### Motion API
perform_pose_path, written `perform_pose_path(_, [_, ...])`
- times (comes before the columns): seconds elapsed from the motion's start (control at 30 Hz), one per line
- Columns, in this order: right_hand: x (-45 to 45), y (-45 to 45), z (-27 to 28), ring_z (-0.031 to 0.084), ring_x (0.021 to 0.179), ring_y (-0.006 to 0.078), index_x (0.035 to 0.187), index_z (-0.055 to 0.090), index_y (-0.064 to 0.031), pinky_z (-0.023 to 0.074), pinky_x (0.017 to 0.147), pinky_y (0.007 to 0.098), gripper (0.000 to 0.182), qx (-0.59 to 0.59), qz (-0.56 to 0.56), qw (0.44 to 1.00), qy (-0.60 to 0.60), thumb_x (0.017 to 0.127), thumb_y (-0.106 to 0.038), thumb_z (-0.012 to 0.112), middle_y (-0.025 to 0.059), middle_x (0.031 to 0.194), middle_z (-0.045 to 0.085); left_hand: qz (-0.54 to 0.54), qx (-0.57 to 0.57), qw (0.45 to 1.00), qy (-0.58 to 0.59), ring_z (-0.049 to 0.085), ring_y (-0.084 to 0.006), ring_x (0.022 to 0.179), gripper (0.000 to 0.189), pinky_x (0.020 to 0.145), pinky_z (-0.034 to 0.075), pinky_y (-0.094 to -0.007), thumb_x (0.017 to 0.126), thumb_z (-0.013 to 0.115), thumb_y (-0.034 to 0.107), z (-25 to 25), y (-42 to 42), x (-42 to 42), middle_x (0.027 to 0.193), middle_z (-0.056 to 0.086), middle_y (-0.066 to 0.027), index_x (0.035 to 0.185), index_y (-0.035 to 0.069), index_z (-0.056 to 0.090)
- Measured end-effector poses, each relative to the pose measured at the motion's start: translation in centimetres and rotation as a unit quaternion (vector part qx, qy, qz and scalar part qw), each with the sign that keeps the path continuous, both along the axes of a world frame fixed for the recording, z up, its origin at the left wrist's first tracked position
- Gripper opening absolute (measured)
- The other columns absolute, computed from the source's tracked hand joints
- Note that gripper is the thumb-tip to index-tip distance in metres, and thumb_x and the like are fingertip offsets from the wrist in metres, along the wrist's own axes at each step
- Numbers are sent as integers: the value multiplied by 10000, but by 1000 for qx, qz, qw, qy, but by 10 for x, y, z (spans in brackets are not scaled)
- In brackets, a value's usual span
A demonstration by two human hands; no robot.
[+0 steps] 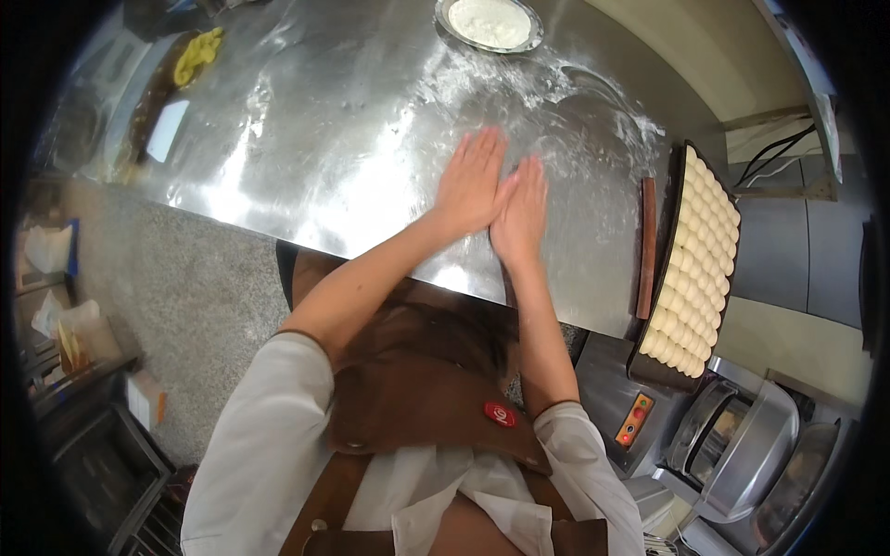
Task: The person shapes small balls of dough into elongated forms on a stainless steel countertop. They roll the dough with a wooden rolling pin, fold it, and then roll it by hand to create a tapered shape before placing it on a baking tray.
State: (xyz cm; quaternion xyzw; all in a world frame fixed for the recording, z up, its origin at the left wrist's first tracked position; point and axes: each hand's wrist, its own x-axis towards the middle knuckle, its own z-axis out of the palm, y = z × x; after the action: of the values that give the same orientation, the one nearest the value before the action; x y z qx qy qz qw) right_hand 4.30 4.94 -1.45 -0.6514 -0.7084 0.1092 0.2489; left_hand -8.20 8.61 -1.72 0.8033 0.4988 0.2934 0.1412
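My left hand (471, 181) is palm down on the stainless steel worktable (334, 160), its fingers stretched out and pointing away from me. Right beside it lies my right hand (521, 215), also flat, with the left thumb meeting it. No object shows in either hand; whatever may be under the palms is hidden. White flour is smeared over the steel beyond my fingers and off to the right. At the far edge of the view stands a round metal bowl (489, 24) filled with flour.
Along the right end, a dark baking tray (646, 372) holds rows of pale dough balls (695, 271). A brown wooden strip (646, 247) lies beside it. A yellow cloth (197, 55) and white card (167, 131) are at far left. Below right is a metal machine (744, 445) with control buttons (634, 420).
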Motion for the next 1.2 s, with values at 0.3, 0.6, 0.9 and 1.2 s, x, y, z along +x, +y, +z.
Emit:
perform_pose_path(0.3, [-17,-136,8,299,1503,490,1547,318,100,252,1230,561,690,-4,52,999,-6,990,-201,593,317,1605,331,-116,-47,992,14,269,-477,1518,856,1259,216,-526,946,641,450,20,-124,-55,1605,290,-349,1548,-76,333])
perform_pose_path(0.6, [17,18,-8,300,1506,464,1519,355,125,222,1244,525,670,15,-73,997,-23,1047,-339,463,322,1599,344,-64,-26,998,-8,267,-388,1542,809,1275,200,-466,992,551,495,-1,31,9,1638,303,-276,1529,-81,367])
perform_pose_path(0.9, [-3,-125,11,262,1513,502,1564,286,84,225,1231,579,677,-30,68,997,-37,988,-147,556,311,1622,295,-194,-56,979,13,241,-436,1542,824,1260,211,-522,947,646,468,23,-95,-55,1650,268,-276,1545,-31,378])
perform_pose_path(1.2, [30,25,-7,257,1532,442,1517,372,99,199,1256,515,623,19,-67,997,-20,1047,-294,485,322,1610,319,-55,-18,997,50,250,-400,1546,770,1261,214,-501,996,512,542,-1,41,8,1636,310,-276,1530,-7,428])
